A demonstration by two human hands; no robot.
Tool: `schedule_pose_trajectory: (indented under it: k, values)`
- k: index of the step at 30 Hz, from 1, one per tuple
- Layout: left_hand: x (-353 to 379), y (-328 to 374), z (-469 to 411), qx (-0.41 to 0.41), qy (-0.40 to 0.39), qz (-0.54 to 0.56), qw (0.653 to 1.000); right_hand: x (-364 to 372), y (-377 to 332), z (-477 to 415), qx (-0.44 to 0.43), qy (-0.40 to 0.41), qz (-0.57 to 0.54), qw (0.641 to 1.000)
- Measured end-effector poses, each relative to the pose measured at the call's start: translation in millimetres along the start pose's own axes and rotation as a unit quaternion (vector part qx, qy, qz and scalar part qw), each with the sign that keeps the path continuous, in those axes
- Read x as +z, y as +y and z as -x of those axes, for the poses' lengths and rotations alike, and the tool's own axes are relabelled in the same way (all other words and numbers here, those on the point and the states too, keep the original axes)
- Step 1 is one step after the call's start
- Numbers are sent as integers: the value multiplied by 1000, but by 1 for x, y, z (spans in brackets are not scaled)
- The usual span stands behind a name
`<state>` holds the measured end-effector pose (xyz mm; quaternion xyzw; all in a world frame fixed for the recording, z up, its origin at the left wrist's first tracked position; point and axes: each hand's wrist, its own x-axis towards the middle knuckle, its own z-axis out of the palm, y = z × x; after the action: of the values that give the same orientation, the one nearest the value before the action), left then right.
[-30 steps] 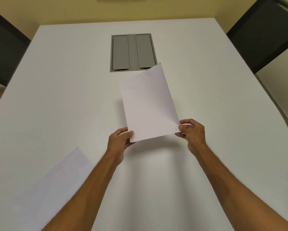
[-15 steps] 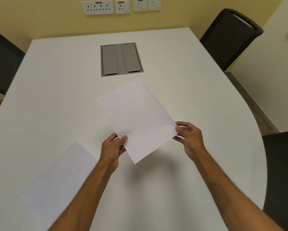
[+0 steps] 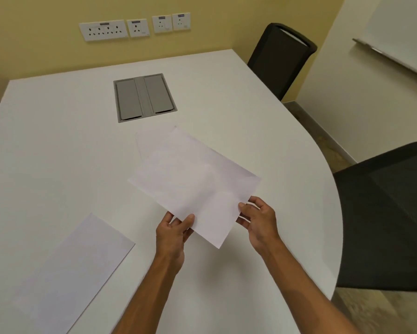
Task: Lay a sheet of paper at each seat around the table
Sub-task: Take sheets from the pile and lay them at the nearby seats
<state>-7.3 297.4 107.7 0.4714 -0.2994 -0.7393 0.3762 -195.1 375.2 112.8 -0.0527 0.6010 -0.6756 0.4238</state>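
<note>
Above the white table [image 3: 58,145] I hold white paper [image 3: 195,186] in both hands, turned at an angle. A second sheet edge shows behind it at the top left, so it may be two sheets. My left hand [image 3: 173,233] pinches the near left edge. My right hand [image 3: 259,220] pinches the near right edge. Another white sheet [image 3: 74,273] lies flat on the table at the near left.
A grey cable box [image 3: 144,97] with two lids is set into the table's middle. One black chair [image 3: 281,59] stands at the far right, another [image 3: 390,213] at the near right by the curved edge. Wall sockets [image 3: 135,27] line the yellow wall.
The paper has turned clockwise and moved right in my hands. My view has swung right and up, bringing the sockets and the near right chair into sight.
</note>
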Motion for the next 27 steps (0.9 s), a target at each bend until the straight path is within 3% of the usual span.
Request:
schedule_pose_trajectory:
  k: [12, 21, 27]
  values:
    - [36, -13, -36, -15, 107, 3, 994, -121, -32, -28, -13, 27, 69, 997]
    - [82, -66, -76, 3, 130, -228, 965, -204, -39, -80, -21, 107, 160, 981]
    - [104, -101, -102, -7, 127, -319, 939, -233, -25, -123, -30, 166, 250, 954]
